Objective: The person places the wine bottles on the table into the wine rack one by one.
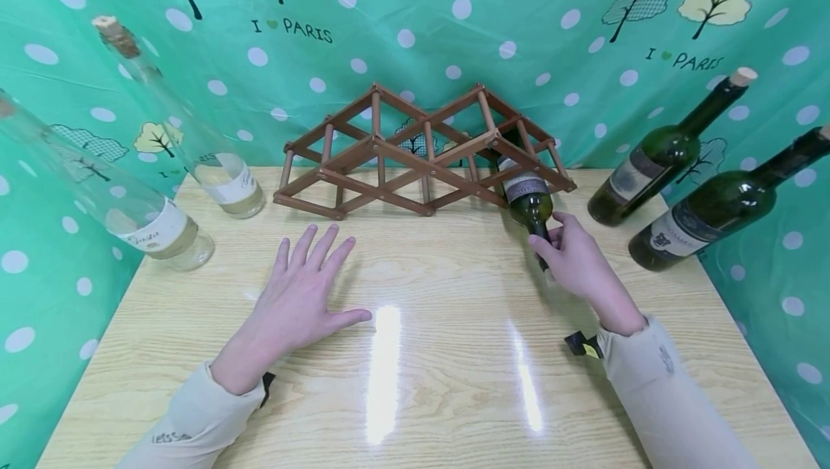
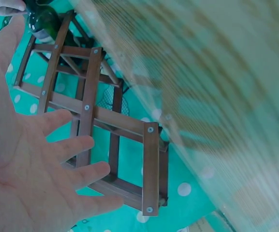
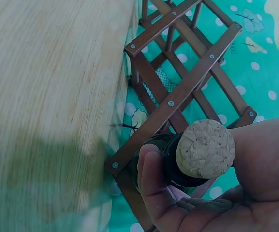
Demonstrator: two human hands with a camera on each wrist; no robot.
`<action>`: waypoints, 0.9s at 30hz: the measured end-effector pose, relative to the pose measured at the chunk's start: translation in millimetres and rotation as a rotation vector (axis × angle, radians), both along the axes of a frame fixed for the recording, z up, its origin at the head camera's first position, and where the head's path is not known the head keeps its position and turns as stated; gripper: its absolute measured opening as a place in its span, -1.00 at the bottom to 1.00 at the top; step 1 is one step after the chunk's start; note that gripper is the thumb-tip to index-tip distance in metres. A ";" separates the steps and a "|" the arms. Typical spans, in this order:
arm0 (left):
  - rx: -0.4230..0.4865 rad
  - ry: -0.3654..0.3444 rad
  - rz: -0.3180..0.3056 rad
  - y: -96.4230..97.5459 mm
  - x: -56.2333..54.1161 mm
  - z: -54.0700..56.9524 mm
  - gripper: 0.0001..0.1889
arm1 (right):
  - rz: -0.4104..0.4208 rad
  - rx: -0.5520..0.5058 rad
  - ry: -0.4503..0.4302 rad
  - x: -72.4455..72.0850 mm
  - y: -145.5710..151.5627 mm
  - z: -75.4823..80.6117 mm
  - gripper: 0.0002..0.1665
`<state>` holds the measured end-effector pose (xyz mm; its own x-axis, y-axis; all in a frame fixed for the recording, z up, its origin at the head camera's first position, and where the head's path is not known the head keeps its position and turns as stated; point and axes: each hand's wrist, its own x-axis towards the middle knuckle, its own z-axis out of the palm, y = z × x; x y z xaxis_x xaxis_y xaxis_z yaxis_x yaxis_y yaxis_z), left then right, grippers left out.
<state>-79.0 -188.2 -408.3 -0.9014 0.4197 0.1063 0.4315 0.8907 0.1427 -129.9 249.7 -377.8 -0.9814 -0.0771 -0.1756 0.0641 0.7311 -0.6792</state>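
Note:
A dark green wine bottle (image 1: 530, 199) lies in the right-hand slot of the brown wooden wine rack (image 1: 405, 155), its neck pointing toward the front. My right hand (image 1: 573, 253) grips that neck between thumb and fingers. In the right wrist view the bottle's cork (image 3: 206, 150) faces the camera, just above the fingers. My left hand (image 1: 301, 300) is spread above the table in front of the rack's left part, its fingers straight and holding nothing. From the left wrist, the palm (image 2: 28, 179) overlaps the rack's bars.
Two corked green bottles (image 1: 645, 166) (image 1: 726, 202) stand on the table's right side. At the left stand two clear bottles (image 1: 233, 181) (image 1: 155, 228) with white labels. A green dotted cloth (image 1: 428, 22) hangs behind the wooden table (image 1: 447, 354) and along its sides.

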 end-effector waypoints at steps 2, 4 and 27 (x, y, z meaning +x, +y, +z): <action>-0.001 -0.001 0.001 0.0 0.0 0.0 0.25 | -0.002 -0.004 -0.003 -2.3 -0.3 0.3 0.00; -0.002 -0.001 0.003 0.1 0.1 -0.1 0.25 | -0.004 -0.014 -0.005 -4.9 -0.4 0.1 0.00; -0.001 -0.004 0.003 1.1 -0.3 0.3 0.24 | -0.047 -0.153 -0.085 -21.3 3.0 -3.9 -0.12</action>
<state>-79.3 -187.1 -408.0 -0.9030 0.4174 0.1022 0.4286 0.8920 0.1438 -151.3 252.7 -381.6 -0.9668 -0.0637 -0.2476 0.1576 0.6145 -0.7730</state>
